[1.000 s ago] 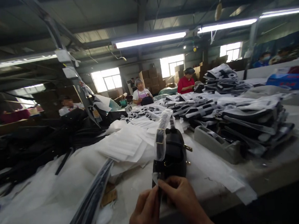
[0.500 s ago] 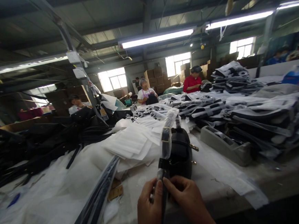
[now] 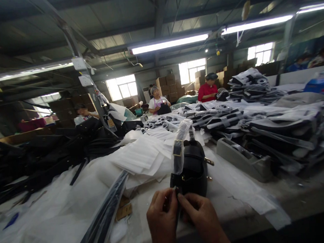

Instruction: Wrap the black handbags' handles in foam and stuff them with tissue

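A small black handbag (image 3: 192,169) stands upright on the white worktable (image 3: 235,201) right in front of me. Its strap (image 3: 178,152), wrapped in clear plastic film with a gold buckle, runs from the top of the bag down to my hands. My left hand (image 3: 162,219) and my right hand (image 3: 199,214) meet at the bag's near lower end. Both pinch the lower end of the wrapped strap between thumb and fingers.
White tissue sheets (image 3: 142,156) lie left of the bag. A long plastic-wrapped black strap (image 3: 102,219) runs toward me. A grey tape dispenser (image 3: 242,160) and stacks of wrapped bags (image 3: 286,130) fill the right. Black bags (image 3: 49,153) pile at left. Other people work at the far end.
My hands have shifted slightly up and closer to the bag's base, still pinching the strap end. The view has drifted a little.
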Motion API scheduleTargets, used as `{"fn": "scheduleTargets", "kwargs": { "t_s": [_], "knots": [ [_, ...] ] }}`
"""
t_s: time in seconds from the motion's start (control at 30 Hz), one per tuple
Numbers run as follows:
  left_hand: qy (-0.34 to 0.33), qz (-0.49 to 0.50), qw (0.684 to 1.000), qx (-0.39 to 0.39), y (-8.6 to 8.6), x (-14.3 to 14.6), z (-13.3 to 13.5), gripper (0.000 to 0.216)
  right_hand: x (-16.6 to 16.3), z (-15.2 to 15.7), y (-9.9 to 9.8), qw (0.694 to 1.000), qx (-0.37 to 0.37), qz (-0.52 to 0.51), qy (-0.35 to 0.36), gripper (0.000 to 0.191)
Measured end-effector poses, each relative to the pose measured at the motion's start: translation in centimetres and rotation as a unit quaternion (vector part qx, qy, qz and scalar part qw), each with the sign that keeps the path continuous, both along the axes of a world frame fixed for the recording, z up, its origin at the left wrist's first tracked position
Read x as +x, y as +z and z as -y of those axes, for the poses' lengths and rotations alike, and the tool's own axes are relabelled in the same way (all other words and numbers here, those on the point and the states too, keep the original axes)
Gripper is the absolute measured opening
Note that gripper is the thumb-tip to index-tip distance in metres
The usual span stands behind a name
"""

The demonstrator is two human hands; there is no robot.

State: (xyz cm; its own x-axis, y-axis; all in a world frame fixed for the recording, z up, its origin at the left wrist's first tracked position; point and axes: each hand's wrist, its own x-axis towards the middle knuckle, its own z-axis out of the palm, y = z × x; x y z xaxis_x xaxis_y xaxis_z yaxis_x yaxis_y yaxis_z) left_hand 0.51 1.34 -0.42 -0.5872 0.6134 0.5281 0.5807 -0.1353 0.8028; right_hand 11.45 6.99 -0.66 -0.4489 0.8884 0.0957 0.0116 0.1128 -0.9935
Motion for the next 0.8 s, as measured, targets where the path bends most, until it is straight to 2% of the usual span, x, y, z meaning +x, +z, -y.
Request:
{"fn": "scheduleTargets", "kwargs": {
  "t_s": [0.07,0.17,0.27,0.4,0.5,0.63,0.73,0.8],
  "knots": [
    [0.009,-0.069,0.997,0.028,0.1,0.1,0.0,0.017,0.0,0.0,0.2,1.0,-0.006,-0.005,0.002,0.055],
    [0.01,-0.093,0.995,0.033,0.3,0.2,0.2,0.017,0.1,0.0,0.4,1.0,-0.001,0.011,-0.007,0.055],
    [-0.002,-0.05,0.999,-0.005,0.0,0.3,0.8,0.021,0.0,0.0,0.5,1.0,0.009,0.023,-0.018,0.055],
    [0.024,0.065,0.997,-0.046,-1.2,0.3,1.8,0.037,-0.1,0.1,0.2,0.999,0.02,0.037,-0.027,0.054],
    [0.02,0.077,0.995,-0.059,-1.7,0.1,2.3,0.036,-0.3,0.2,0.1,0.998,0.031,0.04,-0.027,0.054],
    [0.012,-0.077,0.997,-0.005,-2.1,-0.2,2.4,0.018,-0.4,0.2,-0.1,0.998,0.037,0.046,-0.028,0.052],
    [0.02,-0.231,0.972,0.043,-2.9,-0.4,2.4,0.019,-0.3,0.0,-0.3,0.998,0.039,0.049,-0.027,0.052],
    [0.018,-0.311,0.949,0.046,-3.3,-0.5,2.4,0.023,-0.3,0.0,-0.3,0.998,0.029,0.048,-0.021,0.054]
  ]
}}
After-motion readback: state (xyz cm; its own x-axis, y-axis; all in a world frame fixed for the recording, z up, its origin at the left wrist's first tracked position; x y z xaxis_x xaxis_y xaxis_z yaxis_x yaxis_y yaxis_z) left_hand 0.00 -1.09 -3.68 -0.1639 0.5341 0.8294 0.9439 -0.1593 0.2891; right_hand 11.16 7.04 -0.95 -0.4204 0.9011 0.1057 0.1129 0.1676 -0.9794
